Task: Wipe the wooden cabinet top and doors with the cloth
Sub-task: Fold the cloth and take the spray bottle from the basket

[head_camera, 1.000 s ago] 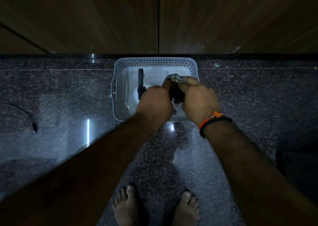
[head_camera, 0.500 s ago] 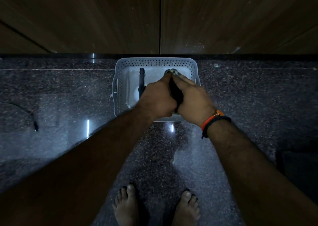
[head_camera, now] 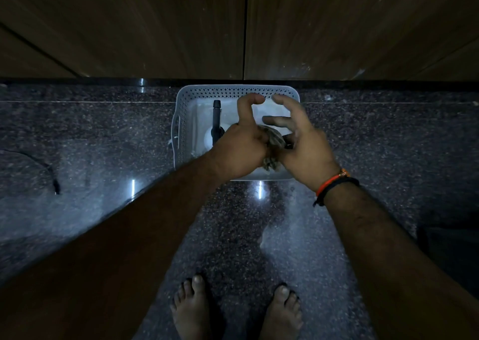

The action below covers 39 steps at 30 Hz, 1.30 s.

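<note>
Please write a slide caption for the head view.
Both hands, left and right, hold a patterned cloth over a white perforated plastic basket.

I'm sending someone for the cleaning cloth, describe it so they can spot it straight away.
Find the pale perforated basket on the dark speckled floor, against the wooden cabinet doors. Above it, the cloth is bunched between the left hand and right hand: mottled and crumpled, unlike the black-nozzled spray bottle beside it.
</note>
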Tool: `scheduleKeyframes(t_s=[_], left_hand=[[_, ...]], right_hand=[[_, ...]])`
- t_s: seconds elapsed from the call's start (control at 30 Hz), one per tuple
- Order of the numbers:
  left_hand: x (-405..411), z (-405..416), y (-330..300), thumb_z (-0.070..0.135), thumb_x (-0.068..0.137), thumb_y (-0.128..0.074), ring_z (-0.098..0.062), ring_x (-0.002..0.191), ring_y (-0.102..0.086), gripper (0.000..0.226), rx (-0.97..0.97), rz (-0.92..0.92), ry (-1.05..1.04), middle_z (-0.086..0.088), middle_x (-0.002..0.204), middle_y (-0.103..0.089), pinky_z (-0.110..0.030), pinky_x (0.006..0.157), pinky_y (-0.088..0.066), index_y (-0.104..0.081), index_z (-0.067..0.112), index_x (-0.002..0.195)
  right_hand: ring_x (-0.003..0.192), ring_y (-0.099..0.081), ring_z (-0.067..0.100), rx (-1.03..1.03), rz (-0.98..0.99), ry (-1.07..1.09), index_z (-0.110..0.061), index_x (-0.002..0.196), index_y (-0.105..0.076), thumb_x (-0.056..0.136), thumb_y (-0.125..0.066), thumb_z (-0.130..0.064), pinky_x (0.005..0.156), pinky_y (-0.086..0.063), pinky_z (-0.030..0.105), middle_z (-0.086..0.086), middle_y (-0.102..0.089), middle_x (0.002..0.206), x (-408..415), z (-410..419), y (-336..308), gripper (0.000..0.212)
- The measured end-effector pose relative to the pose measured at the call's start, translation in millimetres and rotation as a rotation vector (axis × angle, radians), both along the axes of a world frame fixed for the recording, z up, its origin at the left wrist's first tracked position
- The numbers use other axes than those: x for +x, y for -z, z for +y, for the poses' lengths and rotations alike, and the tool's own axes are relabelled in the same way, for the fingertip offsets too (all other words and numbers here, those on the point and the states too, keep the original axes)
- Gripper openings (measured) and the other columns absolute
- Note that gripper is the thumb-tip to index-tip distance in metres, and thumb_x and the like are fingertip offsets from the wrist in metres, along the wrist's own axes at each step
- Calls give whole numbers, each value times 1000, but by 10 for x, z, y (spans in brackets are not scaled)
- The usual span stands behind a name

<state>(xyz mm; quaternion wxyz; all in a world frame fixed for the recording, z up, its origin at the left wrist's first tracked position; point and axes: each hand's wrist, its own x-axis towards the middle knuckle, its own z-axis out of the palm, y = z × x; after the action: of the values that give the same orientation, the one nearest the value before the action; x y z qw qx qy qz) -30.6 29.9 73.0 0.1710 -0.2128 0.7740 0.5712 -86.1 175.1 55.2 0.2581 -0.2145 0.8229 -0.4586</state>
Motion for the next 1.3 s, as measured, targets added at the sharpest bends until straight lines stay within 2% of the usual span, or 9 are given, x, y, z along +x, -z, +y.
scheduleKeyframes(t_s=[0.13, 0.3, 0.5, 0.63, 0.77, 0.87, 0.97, 1.03, 1.3], left_hand=[[60, -22, 81, -5, 88, -59, -30, 85, -75, 79, 45, 71, -50, -19, 94, -77, -52, 80, -61, -17, 27, 146], [86, -31, 161, 8, 76, -80, -9, 92, -64, 78, -62, 183, -218, 8, 102, -64, -32, 76, -56, -32, 24, 136], [128, -128, 213, 17, 68, -92, -12, 147, -35, 104, 265, 29, -177, 4, 161, -40, -30, 113, -34, -33, 22, 153], [152, -176, 170, 23, 70, -88, -13, 125, -64, 53, 510, -24, -12, 7, 124, -74, -34, 108, -49, -69, 20, 119], [157, -108, 149, 21, 71, -77, -17, 105, -74, 41, 596, 43, -169, 2, 107, -79, -32, 94, -57, -72, 13, 110], [113, -98, 139, 20, 71, -78, -21, 104, -75, 42, 636, 81, -290, -1, 106, -79, -33, 91, -59, -71, 11, 111], [74, -74, 127, 12, 77, -77, -19, 94, -76, 28, 596, 74, -311, -1, 96, -80, -30, 82, -59, -69, 10, 104], [79, -67, 127, 5, 86, -72, -18, 89, -76, 15, 578, 58, -319, -1, 91, -80, -30, 79, -59, -67, 10, 99], [86, -101, 108, 10, 91, -70, -26, 101, -75, 41, 616, 9, -425, -12, 111, -76, -39, 86, -61, -56, 0, 128]], right_hand=[[57, -62, 3, -74, -58, 123, -36, 145, -37, 85, -58, 15, 59, -51, 27, -5, -69, 123, -31, 91, 16, 81], [101, -69, 24, -236, -206, 287, -33, 133, -43, 77, -55, 11, 85, -56, 59, 1, -70, 113, -63, 90, 10, 72], [82, -68, 19, -486, -476, 388, -13, 120, -49, 62, -44, 9, 64, -55, 33, 11, -68, 97, -198, 100, -102, 62], [77, -67, 21, -577, -600, 324, -10, 117, -51, 59, -41, 9, 65, -57, 34, 7, -70, 86, -231, 134, -165, 61], [97, -71, 30, -703, -763, 397, -6, 124, -49, 77, -43, 12, 79, -60, 45, 14, -72, 102, -226, 164, -139, 51], [122, -61, 39, -846, -954, 535, -3, 118, -59, 87, -68, -20, 101, -51, 55, 22, -67, 122, -97, 172, 15, 36], [131, -54, 41, -796, -1079, 552, 2, 138, -53, 84, -63, -58, 111, -41, 57, 27, -56, 139, 139, 142, 170, 81], [133, -53, 37, -741, -1120, 525, -7, 144, -51, 84, -53, -67, 115, -37, 56, 21, -55, 143, 261, 105, 225, 85], [136, -51, 34, -707, -1209, 412, -12, 146, -47, 73, -55, -74, 117, -32, 58, 16, -55, 145, 336, -22, 279, 96]])
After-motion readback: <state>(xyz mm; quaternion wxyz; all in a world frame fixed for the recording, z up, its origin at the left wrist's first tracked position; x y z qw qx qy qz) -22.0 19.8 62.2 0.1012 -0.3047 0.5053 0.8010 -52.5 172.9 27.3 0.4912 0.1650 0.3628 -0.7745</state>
